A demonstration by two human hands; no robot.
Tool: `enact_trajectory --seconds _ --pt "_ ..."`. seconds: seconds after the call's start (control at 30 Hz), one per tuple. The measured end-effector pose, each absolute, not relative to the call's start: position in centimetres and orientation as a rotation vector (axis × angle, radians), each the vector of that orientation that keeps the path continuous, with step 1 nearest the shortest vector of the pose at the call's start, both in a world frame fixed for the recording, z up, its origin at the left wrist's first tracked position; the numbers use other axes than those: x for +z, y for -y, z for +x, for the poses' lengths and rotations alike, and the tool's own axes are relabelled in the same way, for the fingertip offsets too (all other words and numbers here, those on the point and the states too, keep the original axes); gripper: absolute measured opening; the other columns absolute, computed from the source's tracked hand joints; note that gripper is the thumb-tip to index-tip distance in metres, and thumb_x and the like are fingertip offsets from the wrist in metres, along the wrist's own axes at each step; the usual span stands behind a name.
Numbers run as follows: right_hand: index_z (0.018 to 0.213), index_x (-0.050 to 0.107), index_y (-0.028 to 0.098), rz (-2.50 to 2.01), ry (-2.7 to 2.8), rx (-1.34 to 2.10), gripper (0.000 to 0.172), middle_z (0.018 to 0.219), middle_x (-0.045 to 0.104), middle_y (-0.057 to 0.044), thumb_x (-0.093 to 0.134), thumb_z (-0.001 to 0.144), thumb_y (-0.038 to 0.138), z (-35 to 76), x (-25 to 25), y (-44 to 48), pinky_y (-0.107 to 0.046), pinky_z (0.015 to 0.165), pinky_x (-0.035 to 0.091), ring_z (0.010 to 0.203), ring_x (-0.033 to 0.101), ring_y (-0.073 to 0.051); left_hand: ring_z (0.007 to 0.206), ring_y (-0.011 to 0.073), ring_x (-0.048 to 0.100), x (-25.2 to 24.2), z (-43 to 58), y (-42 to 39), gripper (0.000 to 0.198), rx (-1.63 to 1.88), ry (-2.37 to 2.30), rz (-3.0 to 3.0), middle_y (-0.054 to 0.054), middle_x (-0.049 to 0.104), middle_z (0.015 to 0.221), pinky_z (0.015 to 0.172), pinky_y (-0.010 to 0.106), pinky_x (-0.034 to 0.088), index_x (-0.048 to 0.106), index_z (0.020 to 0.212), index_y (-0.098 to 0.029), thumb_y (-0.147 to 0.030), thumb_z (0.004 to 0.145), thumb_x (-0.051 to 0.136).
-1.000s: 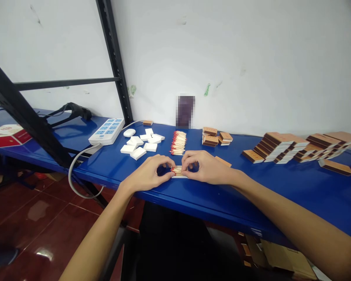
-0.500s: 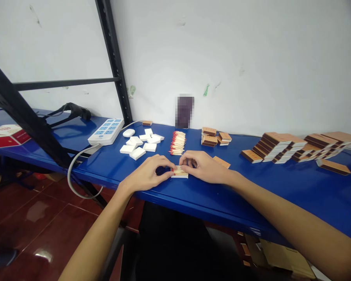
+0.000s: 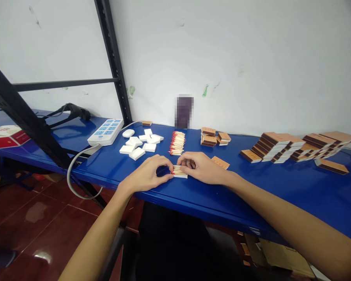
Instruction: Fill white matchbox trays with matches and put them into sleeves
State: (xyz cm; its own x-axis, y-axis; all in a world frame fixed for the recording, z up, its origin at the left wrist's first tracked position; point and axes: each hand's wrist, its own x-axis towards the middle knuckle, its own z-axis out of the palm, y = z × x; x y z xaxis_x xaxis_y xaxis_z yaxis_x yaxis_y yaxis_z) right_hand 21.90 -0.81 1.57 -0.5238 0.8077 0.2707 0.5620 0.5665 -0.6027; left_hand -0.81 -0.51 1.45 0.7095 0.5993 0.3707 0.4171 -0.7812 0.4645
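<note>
A small white matchbox tray (image 3: 180, 176) with red-tipped matches (image 3: 178, 169) in it sits near the table's front edge. My left hand (image 3: 149, 171) pinches the tray's left end, thumb in front and forefinger behind, close to the match heads. Over the right end, my right hand (image 3: 203, 168) has its curled fingers closed on the matches; the exact contact is partly hidden. Right behind the tray lies a loose row of matches (image 3: 178, 143), heads to the left. An orange matchbox sleeve (image 3: 220, 163) lies flat beyond my right hand.
Several white trays (image 3: 137, 153) lie scattered at the left, near a power strip (image 3: 105, 132) and a white mouse-like object (image 3: 128, 133). Small matchbox stacks (image 3: 208, 139) stand behind; larger stacks (image 3: 273, 146) fill the right. A black shelf post (image 3: 114, 58) rises at the left.
My right hand's fingers have shifted slightly back and left over the matches, with its forefinger lifted a little. The left hand stays at the tray's end.
</note>
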Motion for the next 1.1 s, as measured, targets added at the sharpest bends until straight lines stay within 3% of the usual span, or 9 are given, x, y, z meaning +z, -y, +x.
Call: enact_trajectory --seconds 0.5,1.1 --pt "0.092 0.066 0.018 -1.072 2.298 0.564 0.02 0.072 0.059 0.0 0.057 0.088 0.036 21.79 1.77 1.03 -0.025 0.061 0.038 0.065 0.051 -0.012 0.097 0.0171 0.057 1.51 -0.86 0.5 0.008 0.713 -0.74 2.565 0.002 0.065 0.102 0.09 0.032 0.042 0.06 0.093 -0.02 -0.027 0.092 0.055" --pt "0.093 0.068 0.017 -1.063 2.205 0.916 0.035 0.072 0.059 -0.001 0.059 0.084 0.05 22.17 1.7 0.21 -0.026 0.06 0.041 0.066 0.051 -0.013 0.099 0.0194 0.059 1.37 -0.88 0.39 0.018 0.701 -0.762 2.545 0.004 0.066 0.107 0.089 0.035 0.044 0.067 0.105 -0.024 -0.031 0.09 0.059"
